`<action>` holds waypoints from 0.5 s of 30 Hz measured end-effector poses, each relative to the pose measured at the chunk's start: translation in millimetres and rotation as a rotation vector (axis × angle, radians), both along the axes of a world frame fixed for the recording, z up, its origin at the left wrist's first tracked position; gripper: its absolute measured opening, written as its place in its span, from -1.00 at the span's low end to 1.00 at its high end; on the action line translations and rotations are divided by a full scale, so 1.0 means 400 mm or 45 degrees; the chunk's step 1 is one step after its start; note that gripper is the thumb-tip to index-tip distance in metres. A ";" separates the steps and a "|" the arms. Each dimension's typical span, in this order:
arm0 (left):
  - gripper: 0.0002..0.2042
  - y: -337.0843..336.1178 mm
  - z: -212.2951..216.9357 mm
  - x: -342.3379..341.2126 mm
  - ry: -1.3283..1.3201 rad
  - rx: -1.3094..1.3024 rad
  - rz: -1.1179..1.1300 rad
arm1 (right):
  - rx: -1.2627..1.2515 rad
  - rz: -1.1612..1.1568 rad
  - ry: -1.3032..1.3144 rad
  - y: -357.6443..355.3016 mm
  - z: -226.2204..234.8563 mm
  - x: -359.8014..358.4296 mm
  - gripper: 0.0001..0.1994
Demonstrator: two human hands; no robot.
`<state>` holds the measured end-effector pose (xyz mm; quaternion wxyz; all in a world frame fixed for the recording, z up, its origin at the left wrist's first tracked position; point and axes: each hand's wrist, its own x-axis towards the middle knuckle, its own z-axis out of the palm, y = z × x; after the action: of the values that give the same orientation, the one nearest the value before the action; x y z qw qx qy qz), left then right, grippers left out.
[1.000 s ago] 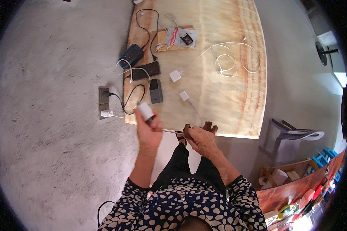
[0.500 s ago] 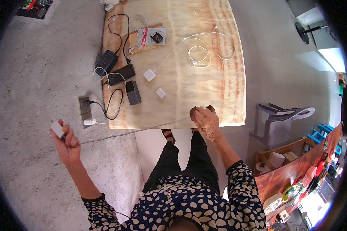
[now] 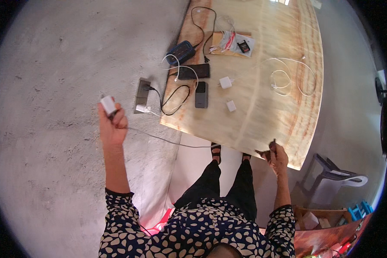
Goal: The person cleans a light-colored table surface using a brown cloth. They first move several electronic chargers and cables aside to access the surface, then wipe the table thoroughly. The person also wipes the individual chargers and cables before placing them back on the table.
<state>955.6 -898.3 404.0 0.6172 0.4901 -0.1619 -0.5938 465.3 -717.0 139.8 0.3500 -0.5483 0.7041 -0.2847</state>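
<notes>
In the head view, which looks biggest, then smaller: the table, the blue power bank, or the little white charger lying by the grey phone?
1. Table, by far the largest.
2. Blue power bank.
3. White charger, smallest. It lies a bit nearer the camera than the power bank and still looks smaller.

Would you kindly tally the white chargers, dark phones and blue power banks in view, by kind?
White chargers: 3, one in the left hand, at, two on the table, at and
Dark phones: 2, at and
Blue power banks: 1
Total: 6

Left hand (image 3: pixel 112 124) raised wide, grip closed — right hand (image 3: pixel 277 155) forward, fingers pinched
</notes>
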 end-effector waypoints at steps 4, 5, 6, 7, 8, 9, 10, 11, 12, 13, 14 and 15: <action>-0.60 0.000 -0.097 -0.025 0.162 0.125 0.042 | 0.216 -0.266 -0.476 0.034 0.008 -0.009 -0.76; -0.62 0.003 -0.128 -0.027 0.221 0.115 0.018 | 0.246 -0.295 -0.481 0.040 0.011 -0.007 -0.76; -0.64 0.003 -0.154 -0.027 0.279 0.105 -0.009 | 0.275 -0.326 -0.488 0.045 0.013 -0.003 -0.76; -0.66 -0.002 -0.183 -0.035 0.215 0.109 0.027 | 0.232 -0.310 -0.490 0.049 0.020 0.002 -0.76; -0.67 -0.011 -0.209 -0.041 0.150 0.112 0.061 | 0.189 -0.295 -0.494 0.051 0.027 0.012 -0.75; -0.69 -0.018 -0.235 -0.038 0.084 0.115 0.095 | 0.146 -0.280 -0.498 0.056 0.031 0.019 -0.74; -0.74 -0.030 -0.268 -0.029 0.145 0.071 0.021 | 0.020 -0.186 -0.195 0.074 -0.012 0.007 -0.72; -0.74 -0.039 -0.292 -0.028 0.132 0.099 0.051 | 0.057 -0.194 -0.207 0.073 -0.010 0.016 -0.72; -0.74 -0.049 -0.320 -0.035 0.118 0.126 0.081 | 0.093 -0.202 -0.219 0.073 -0.008 0.028 -0.71; -0.74 -0.056 -0.345 -0.049 0.105 0.156 0.110 | 0.130 -0.211 -0.230 0.070 -0.003 0.039 -0.71; -0.74 -0.062 -0.375 -0.075 0.040 0.160 0.097 | 0.146 -0.235 -0.222 0.073 -0.009 0.047 -0.69; -0.75 -0.061 -0.407 -0.096 -0.023 0.128 0.033 | 0.161 -0.244 -0.224 0.077 -0.013 0.053 -0.69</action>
<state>917.2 -922.8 241.1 0.5980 0.5280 -0.1312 -0.5886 486.4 -686.2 134.6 0.4153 -0.4282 0.7364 -0.3191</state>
